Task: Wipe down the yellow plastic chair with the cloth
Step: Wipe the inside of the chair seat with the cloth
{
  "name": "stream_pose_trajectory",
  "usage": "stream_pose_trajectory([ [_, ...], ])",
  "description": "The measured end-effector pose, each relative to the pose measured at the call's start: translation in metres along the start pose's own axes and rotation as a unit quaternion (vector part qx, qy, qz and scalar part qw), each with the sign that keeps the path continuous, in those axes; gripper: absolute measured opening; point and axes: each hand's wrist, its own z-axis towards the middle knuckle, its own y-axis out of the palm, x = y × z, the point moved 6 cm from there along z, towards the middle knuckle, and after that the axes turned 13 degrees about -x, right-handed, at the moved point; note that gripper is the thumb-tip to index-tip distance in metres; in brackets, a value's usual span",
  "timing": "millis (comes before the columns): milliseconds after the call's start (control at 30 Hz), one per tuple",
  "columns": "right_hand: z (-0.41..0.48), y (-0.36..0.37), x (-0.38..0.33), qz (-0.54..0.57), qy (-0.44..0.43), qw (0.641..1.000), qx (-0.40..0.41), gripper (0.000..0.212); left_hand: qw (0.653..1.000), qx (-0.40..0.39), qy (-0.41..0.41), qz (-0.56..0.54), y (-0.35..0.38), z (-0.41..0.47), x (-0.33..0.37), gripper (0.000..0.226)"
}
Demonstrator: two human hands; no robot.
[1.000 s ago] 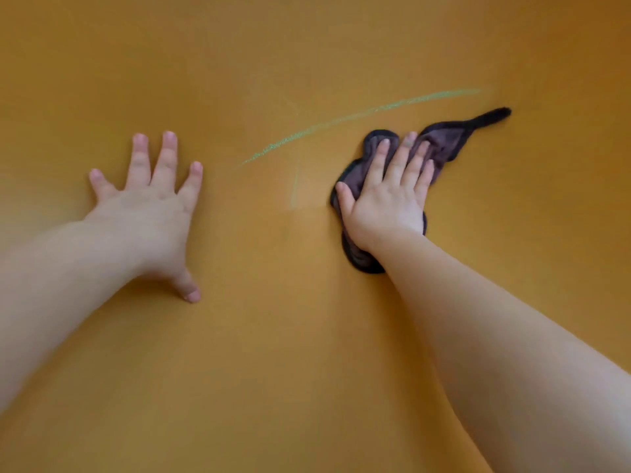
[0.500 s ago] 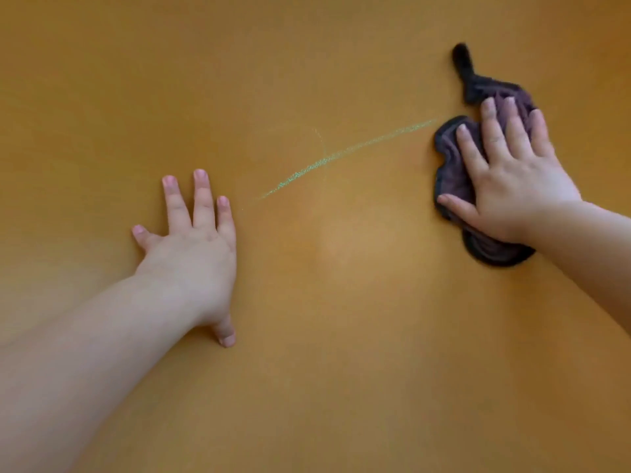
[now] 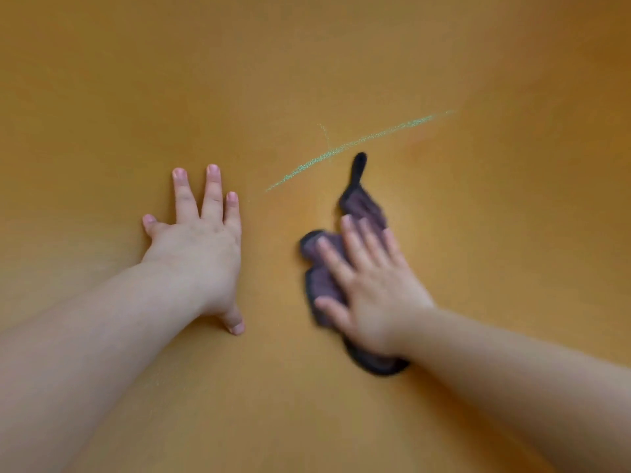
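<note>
Mid-wipe, my open, flat right hand (image 3: 372,288) presses the dark purple cloth (image 3: 362,206) on the yellow plastic chair (image 3: 478,268), my flat left hand (image 3: 201,254) bracing at its left; next I should rub the pale green streak (image 3: 345,146) a little farther.

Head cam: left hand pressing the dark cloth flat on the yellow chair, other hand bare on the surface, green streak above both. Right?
Wrong hand. The head view shows the right hand pressing the dark cloth flat on the yellow chair, while the left hand lies bare on the surface. The green streak does run above both.
</note>
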Motion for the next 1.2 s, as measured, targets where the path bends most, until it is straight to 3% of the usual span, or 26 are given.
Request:
stream_pose_trajectory([
  [167, 0.034, -0.063, 0.175, -0.090, 0.266, 0.958, 0.065, 0.096, 1.000, -0.005, -0.002, 0.008, 0.001, 0.001, 0.002, 0.177],
  [233, 0.047, -0.074, 0.177, -0.041, 0.316, 0.942, 0.106, 0.096, 1.000, -0.006, -0.002, 0.005, 0.001, 0.001, 0.002, 0.177],
  [333, 0.073, -0.062, 0.118, 0.103, 0.366, 0.913, 0.148, 0.097, 1.000, -0.006, 0.000, 0.001, 0.001, 0.000, 0.003, 0.177],
  [400, 0.084, -0.050, 0.060, 0.139, 0.313, 0.930, 0.131, 0.097, 1.000, -0.004, 0.004, 0.003, 0.001, -0.002, 0.002, 0.175],
  [500, 0.068, -0.024, -0.019, 0.110, 0.123, 0.984, 0.066, 0.093, 1.000, 0.004, 0.012, -0.001, 0.001, -0.003, 0.002, 0.175],
  [600, 0.033, -0.005, -0.035, 0.035, -0.039, 0.998, 0.037, 0.089, 1.000, 0.011, 0.011, 0.007, 0.001, -0.004, 0.002, 0.173],
  [667, 0.041, -0.016, 0.011, -0.015, -0.011, 0.998, 0.065, 0.092, 1.000, 0.011, 0.014, 0.011, 0.002, -0.004, 0.001, 0.172],
  [800, 0.052, -0.067, 0.157, -0.065, 0.241, 0.961, 0.119, 0.099, 1.000, 0.008, 0.014, 0.019, 0.004, -0.003, 0.000, 0.170],
  [867, 0.051, -0.078, 0.181, -0.063, 0.296, 0.943, 0.138, 0.099, 1.000, 0.006, 0.016, 0.020, 0.004, -0.002, 0.000, 0.169],
  [933, 0.058, -0.076, 0.161, 0.007, 0.330, 0.929, 0.167, 0.099, 1.000, 0.005, 0.015, 0.019, 0.004, -0.002, 0.000, 0.170],
  [1000, 0.070, -0.064, 0.115, 0.075, 0.311, 0.933, 0.166, 0.099, 1.000, 0.007, 0.013, 0.020, 0.004, -0.002, 0.000, 0.171],
  [1100, 0.075, -0.036, 0.026, 0.066, 0.146, 0.981, 0.105, 0.097, 1.000, 0.008, 0.016, 0.015, 0.004, -0.003, 0.000, 0.170],
  [1200, 0.054, -0.022, 0.000, 0.029, 0.014, 0.998, 0.054, 0.093, 1.000, 0.010, 0.019, 0.015, 0.004, -0.004, -0.001, 0.170],
])
